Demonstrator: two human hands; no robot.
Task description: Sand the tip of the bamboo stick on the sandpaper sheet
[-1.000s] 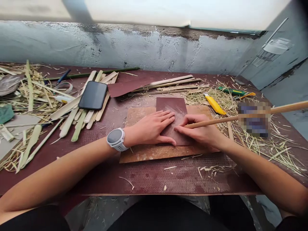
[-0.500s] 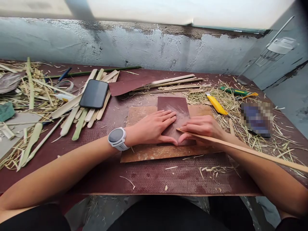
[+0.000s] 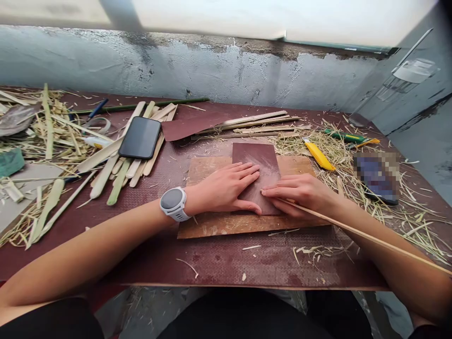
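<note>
Head view, the only one: we see our left hand [image 3: 226, 188] laid flat, fingers spread, palm down on the sheet of sandpaper [image 3: 259, 162], presumably to keep the sheet from sliding. The sandpaper lies on a worn wooden board [image 3: 212, 226], which sits on the dark red table [image 3: 219, 263] and gives a flat backing. Our right hand [image 3: 303, 193] is closed around a thin bamboo strip [image 3: 353, 230], fingertips pinching its near end down onto the lower right part of the sandpaper; the strip runs from there out to the right and toward us, past the forearm, so only its tip meets the grit. A white watch [image 3: 172, 203] is on the left wrist. Behind and to the left we note a black phone [image 3: 140, 137] resting on a fan of cut bamboo slats [image 3: 106, 174]. A second sandpaper sheet [image 3: 190, 127] and more long slats [image 3: 257, 125] lie behind the board. A yellow utility knife [image 3: 319, 155] lies among shavings [image 3: 388, 212] to the right, within reach, well apart from the hands.
</note>
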